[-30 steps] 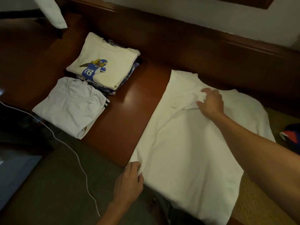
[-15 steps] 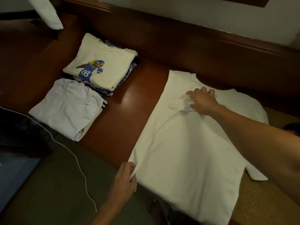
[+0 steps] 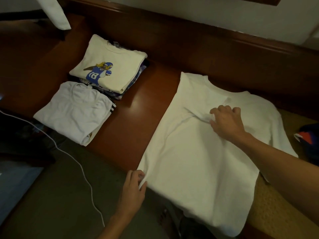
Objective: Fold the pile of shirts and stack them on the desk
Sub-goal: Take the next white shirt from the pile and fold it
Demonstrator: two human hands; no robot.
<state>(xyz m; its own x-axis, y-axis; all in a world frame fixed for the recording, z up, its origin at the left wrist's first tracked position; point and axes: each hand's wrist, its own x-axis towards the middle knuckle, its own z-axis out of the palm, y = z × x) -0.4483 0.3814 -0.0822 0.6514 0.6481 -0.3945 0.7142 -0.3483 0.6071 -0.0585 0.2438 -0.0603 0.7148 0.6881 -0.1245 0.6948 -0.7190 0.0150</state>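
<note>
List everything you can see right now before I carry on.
desk: one, reddish-brown, under the shirts
spread shirt: one, cream, flat on desk's right part
shirt stack: one, cream top with blue player print, desk's far left
folded shirt: one, white with black stripes, before the stack
cable: one, white, on floor at left
cloth: one, red and blue, right edge
left hand: one, pinches spread shirt's near left corner
right hand: one, grips its folded-in sleeve

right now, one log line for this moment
white shirt spread on desk | left hand pinches hem corner | right hand grips sleeve
</note>
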